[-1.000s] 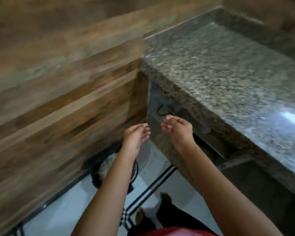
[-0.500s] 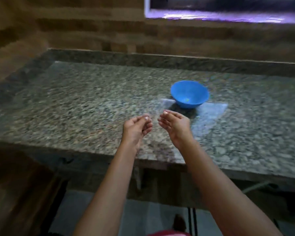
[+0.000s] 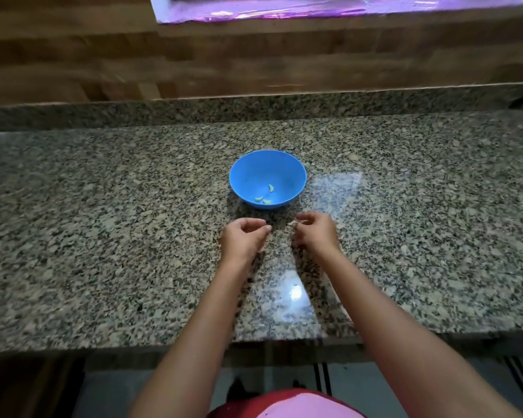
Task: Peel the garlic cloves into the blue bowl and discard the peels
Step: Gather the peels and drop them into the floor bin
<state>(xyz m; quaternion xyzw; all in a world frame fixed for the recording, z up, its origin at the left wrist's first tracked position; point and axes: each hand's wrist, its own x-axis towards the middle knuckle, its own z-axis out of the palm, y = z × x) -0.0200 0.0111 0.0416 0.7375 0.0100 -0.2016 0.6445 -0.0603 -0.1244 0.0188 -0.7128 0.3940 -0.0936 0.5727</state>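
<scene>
Legible text, labels, brands, numbers, signs: none | surfaces checked: blue bowl (image 3: pixel 244 173), granite counter (image 3: pixel 103 236), wood-panel wall (image 3: pixel 254 58) | result: no readable marking on any; wall partly blurred

The bowl (image 3: pixel 267 173) is plain bright blue, and the cloves (image 3: pixel 266 201) in it look pale yellow-green. The countertop (image 3: pixel 103 221) is speckled granite: grey with black and beige flecks. The wall (image 3: pixel 254 55) is stripy brown wood.
</scene>
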